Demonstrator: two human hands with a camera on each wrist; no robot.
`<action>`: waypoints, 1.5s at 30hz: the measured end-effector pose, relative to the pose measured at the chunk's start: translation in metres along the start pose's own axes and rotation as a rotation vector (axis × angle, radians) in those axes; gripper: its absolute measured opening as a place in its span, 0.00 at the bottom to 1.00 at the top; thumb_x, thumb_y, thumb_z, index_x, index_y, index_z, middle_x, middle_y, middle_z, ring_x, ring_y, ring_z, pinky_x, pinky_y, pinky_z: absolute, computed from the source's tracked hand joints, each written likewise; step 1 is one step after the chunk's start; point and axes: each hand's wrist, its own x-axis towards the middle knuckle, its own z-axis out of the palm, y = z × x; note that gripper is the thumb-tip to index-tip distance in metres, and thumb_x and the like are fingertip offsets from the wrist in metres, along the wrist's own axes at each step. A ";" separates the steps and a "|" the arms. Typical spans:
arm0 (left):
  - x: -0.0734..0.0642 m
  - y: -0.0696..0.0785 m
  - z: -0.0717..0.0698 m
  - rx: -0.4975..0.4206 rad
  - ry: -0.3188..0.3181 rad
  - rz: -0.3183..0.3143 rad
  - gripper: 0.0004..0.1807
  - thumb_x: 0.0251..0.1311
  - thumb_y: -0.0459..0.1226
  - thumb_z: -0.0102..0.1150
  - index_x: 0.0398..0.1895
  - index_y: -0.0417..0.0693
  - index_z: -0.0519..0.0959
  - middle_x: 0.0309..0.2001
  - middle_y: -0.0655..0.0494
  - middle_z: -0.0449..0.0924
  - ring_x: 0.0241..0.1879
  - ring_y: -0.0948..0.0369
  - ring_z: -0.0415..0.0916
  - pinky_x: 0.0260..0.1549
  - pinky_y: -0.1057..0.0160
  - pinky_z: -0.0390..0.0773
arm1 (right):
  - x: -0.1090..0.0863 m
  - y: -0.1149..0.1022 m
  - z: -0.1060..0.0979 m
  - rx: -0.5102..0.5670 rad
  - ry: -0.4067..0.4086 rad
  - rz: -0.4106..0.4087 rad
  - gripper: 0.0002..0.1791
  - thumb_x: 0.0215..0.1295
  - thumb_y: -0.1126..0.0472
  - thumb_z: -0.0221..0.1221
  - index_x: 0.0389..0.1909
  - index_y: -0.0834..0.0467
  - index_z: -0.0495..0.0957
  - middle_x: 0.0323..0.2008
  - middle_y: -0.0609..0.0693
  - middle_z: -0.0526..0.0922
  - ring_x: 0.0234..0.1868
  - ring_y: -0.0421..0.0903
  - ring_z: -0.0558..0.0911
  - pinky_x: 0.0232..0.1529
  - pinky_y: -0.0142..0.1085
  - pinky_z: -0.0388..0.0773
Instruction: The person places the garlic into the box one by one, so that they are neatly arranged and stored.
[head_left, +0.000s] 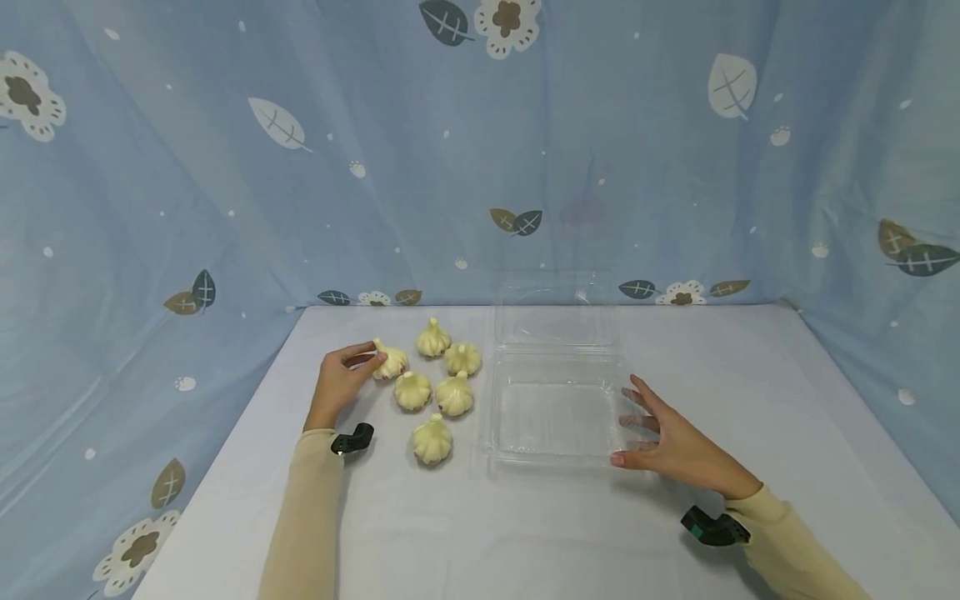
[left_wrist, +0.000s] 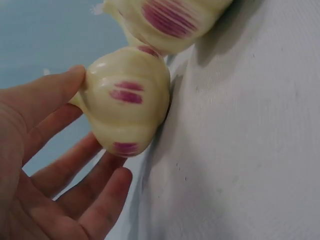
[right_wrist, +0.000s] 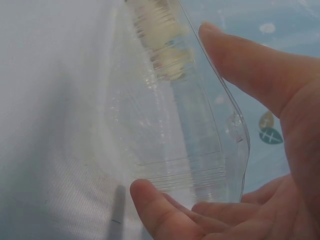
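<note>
The left hand (head_left: 341, 383) pinches one garlic bulb (head_left: 392, 364) (I count six in all). The right hand (head_left: 678, 442), loose and spread, is beside one clear box (head_left: 551, 417) on the tabletop (head_left: 525, 533).

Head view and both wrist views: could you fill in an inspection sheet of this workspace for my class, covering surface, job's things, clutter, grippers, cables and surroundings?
Surface: white covering, lightly creased in front.
Job's things: six garlic bulbs, one of them held; clear plastic container with its lid raised at the back.
Clutter: nothing seen.
Grippers: left hand holds a bulb near its stem; right hand at the container's right side, contact unclear; black device on each wrist.
Cables: nothing seen.
Surroundings: blue curtain with leaves and flowers.
</note>
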 end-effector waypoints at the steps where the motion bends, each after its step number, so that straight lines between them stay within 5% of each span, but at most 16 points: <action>1: 0.000 0.000 0.000 -0.001 -0.007 -0.005 0.31 0.69 0.50 0.66 0.67 0.41 0.78 0.68 0.40 0.78 0.66 0.42 0.78 0.68 0.42 0.75 | 0.000 0.000 0.000 -0.001 0.000 -0.001 0.69 0.61 0.53 0.74 0.84 0.52 0.27 0.83 0.68 0.43 0.74 0.75 0.65 0.58 0.49 0.85; 7: -0.002 0.002 0.001 -0.018 -0.013 -0.026 0.30 0.69 0.50 0.66 0.67 0.40 0.79 0.68 0.40 0.77 0.65 0.43 0.79 0.65 0.45 0.78 | 0.001 -0.001 0.001 0.001 -0.006 -0.004 0.69 0.62 0.53 0.73 0.84 0.51 0.27 0.83 0.67 0.43 0.74 0.74 0.65 0.59 0.49 0.85; 13: -0.006 0.003 0.002 -0.020 0.011 -0.050 0.29 0.68 0.49 0.67 0.65 0.39 0.80 0.66 0.40 0.80 0.63 0.43 0.80 0.48 0.73 0.81 | 0.001 0.001 0.002 0.008 -0.016 0.005 0.68 0.63 0.54 0.73 0.84 0.52 0.27 0.83 0.67 0.43 0.75 0.74 0.65 0.59 0.50 0.84; 16: -0.008 0.002 0.003 -0.023 0.026 -0.072 0.29 0.68 0.50 0.68 0.64 0.40 0.81 0.65 0.40 0.81 0.63 0.44 0.81 0.43 0.79 0.78 | 0.000 0.001 0.002 0.013 -0.021 -0.001 0.68 0.62 0.55 0.73 0.84 0.54 0.27 0.83 0.68 0.42 0.74 0.75 0.65 0.59 0.50 0.85; 22: -0.015 0.000 -0.002 -0.024 0.033 -0.095 0.30 0.65 0.54 0.68 0.62 0.44 0.83 0.64 0.44 0.82 0.58 0.49 0.84 0.44 0.74 0.81 | -0.002 -0.001 0.004 0.022 -0.036 -0.008 0.69 0.62 0.55 0.74 0.84 0.55 0.27 0.82 0.70 0.43 0.74 0.76 0.64 0.57 0.48 0.85; 29: -0.014 0.014 -0.004 -0.103 0.025 -0.069 0.31 0.64 0.54 0.69 0.63 0.44 0.82 0.62 0.40 0.83 0.40 0.76 0.83 0.46 0.62 0.88 | -0.003 -0.002 0.003 0.013 -0.017 -0.003 0.69 0.61 0.54 0.74 0.84 0.53 0.27 0.82 0.68 0.43 0.75 0.75 0.65 0.57 0.44 0.86; 35: -0.013 0.034 -0.005 -0.112 0.030 -0.037 0.30 0.65 0.52 0.70 0.63 0.43 0.82 0.62 0.40 0.82 0.42 0.77 0.82 0.43 0.69 0.87 | -0.003 -0.002 0.002 0.009 -0.014 0.011 0.70 0.61 0.53 0.74 0.84 0.52 0.27 0.83 0.68 0.43 0.75 0.74 0.64 0.58 0.46 0.85; 45: -0.012 0.058 -0.004 -0.148 0.010 -0.002 0.30 0.64 0.52 0.70 0.63 0.43 0.82 0.62 0.42 0.83 0.44 0.77 0.83 0.46 0.64 0.88 | -0.001 -0.001 0.001 0.016 -0.013 0.025 0.70 0.61 0.53 0.74 0.84 0.53 0.27 0.83 0.67 0.43 0.75 0.74 0.65 0.57 0.45 0.86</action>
